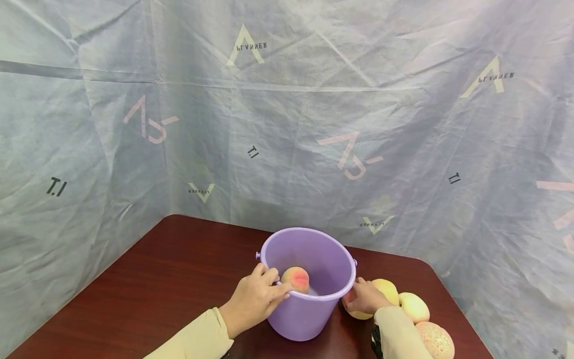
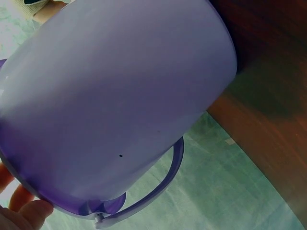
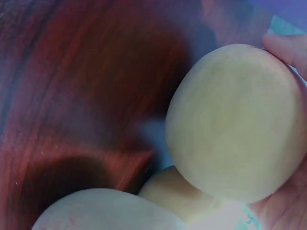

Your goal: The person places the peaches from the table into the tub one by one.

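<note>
My left hand [image 1: 257, 299] pinches the purple bucket [image 1: 301, 318] rim at seven o'clock; right hand [image 1: 368, 297] is wrapped round a peach [image 3: 235, 124] beside it at four. Probably light but bruisable imo, so I'd cup its widest part.

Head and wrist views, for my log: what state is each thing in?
Purple plastic bucket: open on top, one fruit inside.
Curved purple handle: swung down.
Rosy round peach: inside the bucket.
Red and yellow round fruit: held.
Yellow round fruit, cream fruit, speckled pink fruit: on the reddish-brown table.
Left hand: gripping the bucket rim.
Right hand: gripping that held fruit.
</note>
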`<action>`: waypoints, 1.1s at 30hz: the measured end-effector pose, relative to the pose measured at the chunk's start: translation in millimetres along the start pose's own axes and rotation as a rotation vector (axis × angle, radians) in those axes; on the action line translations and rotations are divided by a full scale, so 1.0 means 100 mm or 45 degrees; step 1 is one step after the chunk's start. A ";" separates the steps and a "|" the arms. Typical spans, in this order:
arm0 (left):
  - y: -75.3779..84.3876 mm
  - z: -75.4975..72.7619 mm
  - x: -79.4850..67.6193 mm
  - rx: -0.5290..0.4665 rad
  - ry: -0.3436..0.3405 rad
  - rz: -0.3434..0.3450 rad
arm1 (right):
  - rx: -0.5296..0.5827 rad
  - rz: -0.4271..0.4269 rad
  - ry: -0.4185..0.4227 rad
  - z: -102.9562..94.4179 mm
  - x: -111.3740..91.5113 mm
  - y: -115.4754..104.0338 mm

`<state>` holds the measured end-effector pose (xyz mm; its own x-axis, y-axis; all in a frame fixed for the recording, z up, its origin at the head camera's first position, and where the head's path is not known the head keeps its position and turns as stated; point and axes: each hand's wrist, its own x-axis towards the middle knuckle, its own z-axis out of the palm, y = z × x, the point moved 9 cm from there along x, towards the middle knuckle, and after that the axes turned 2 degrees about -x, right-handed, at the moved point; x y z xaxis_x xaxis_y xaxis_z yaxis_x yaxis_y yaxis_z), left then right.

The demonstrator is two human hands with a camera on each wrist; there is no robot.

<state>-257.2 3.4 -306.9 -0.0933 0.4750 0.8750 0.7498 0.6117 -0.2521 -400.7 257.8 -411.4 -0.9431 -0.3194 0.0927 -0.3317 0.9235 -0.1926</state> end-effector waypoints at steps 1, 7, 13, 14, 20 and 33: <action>0.00 0.00 0.00 0.001 -0.001 -0.001 | -0.004 0.000 -0.002 0.01 -0.01 0.00; 0.00 0.02 -0.01 -0.014 0.009 -0.011 | -0.001 -0.094 -0.001 0.02 -0.07 -0.05; 0.00 0.03 -0.02 -0.015 0.011 -0.022 | 0.002 -0.065 -0.027 0.00 -0.19 -0.07; 0.00 0.03 -0.02 -0.009 0.009 -0.022 | 0.002 -0.041 -0.017 0.00 -0.21 -0.07; -0.02 0.01 -0.04 0.014 0.013 -0.014 | -0.137 -0.036 0.006 0.03 -0.31 -0.19; 0.02 -0.01 -0.02 0.018 0.048 0.027 | -0.044 -0.080 -0.002 0.04 -0.47 -0.26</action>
<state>-254.3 2.7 -309.0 -0.0527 0.4639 0.8843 0.7421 0.6108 -0.2761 -347.7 248.5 -414.4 -0.9206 -0.3769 0.1021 -0.3888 0.9086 -0.1525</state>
